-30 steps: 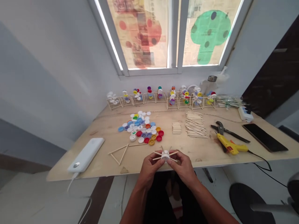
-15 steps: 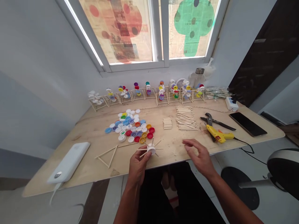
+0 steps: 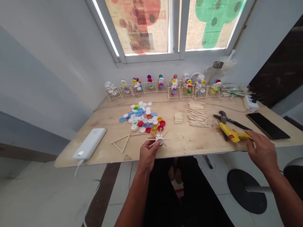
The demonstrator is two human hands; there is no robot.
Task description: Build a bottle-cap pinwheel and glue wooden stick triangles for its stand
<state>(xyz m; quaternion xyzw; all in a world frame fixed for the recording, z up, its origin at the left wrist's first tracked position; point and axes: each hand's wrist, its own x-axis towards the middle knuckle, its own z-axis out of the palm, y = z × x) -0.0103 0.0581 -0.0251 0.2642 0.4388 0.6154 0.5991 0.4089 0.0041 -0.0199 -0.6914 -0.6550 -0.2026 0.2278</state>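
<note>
My left hand [image 3: 149, 150] pinches a white bottle cap [image 3: 159, 139] with several thin wooden sticks radiating from its rim like spokes. This spoked cap is held just above the table's front edge. At the right, my right hand [image 3: 261, 151] has its thumb and fingers around the handle end of a yellow glue gun [image 3: 233, 135], which lies on the table over part of the black-handled pliers [image 3: 223, 117]. Left of the spoked cap lies a triangle of sticks [image 3: 121, 143] with one long side. Loose coloured bottle caps [image 3: 144, 121] are spread just behind my left hand.
Short sticks [image 3: 178, 118] and longer sticks [image 3: 197, 115] lie in piles mid-table. Stick frames with cap wheels [image 3: 161, 84] line the back. A white power bank [image 3: 90, 143] is at left; a phone [image 3: 268, 126] and white plug adapter [image 3: 251, 103] are at right.
My right hand has moved right from the bare table front to the glue gun's handle. My left hand still holds the spoked cap. The view has shifted, moving the table leftward relative to me.
</note>
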